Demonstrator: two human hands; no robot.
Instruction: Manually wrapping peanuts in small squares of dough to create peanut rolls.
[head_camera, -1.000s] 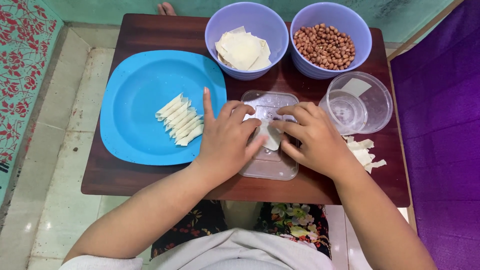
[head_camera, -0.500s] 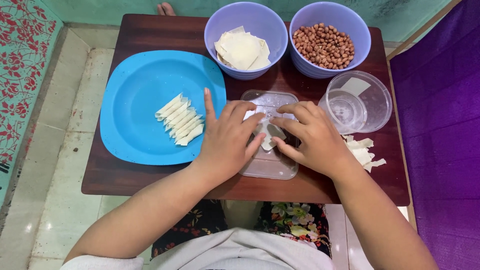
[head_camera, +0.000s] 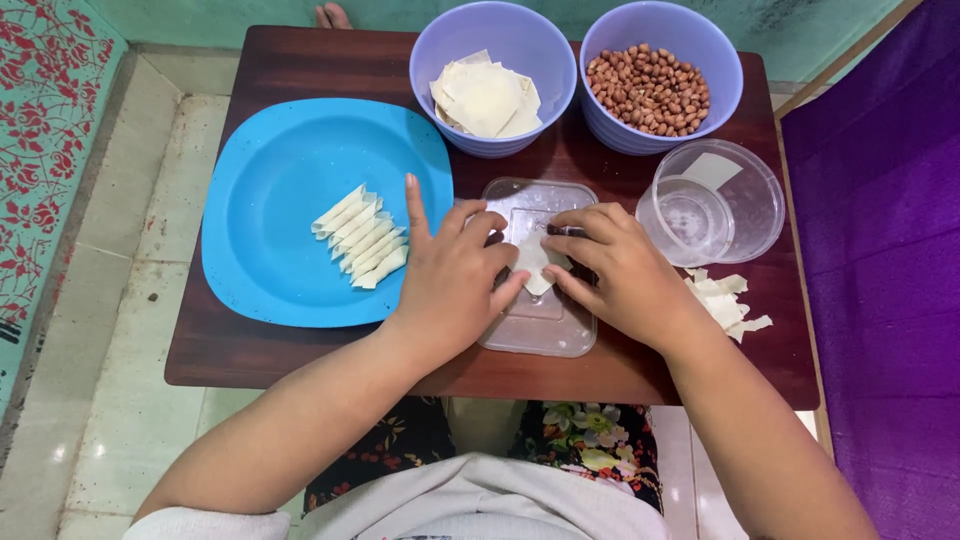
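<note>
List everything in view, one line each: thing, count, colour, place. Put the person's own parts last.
table: one, dark brown wood, centre of view
plate: one, blue, left part of the table
rolled wrappers: a row, exact count unclear, pale cream, on the plate's right side
wrapper bowl: one, lilac, top centre, holds flat cream sheets
peanut bowl: one, lilac, top right, holds brown peanuts
clear tub: one, transparent, right of the tray, with a smaller clear cup inside
scraps: a small pile, cream, on the table below the tub
tray: one, clear plastic, front centre, under both hands
wrapper: one, cream, on the tray between the fingers
foot: one, top edge, beyond the table
left hand: on the wrapper's left side
right hand: on the wrapper's right side
</note>
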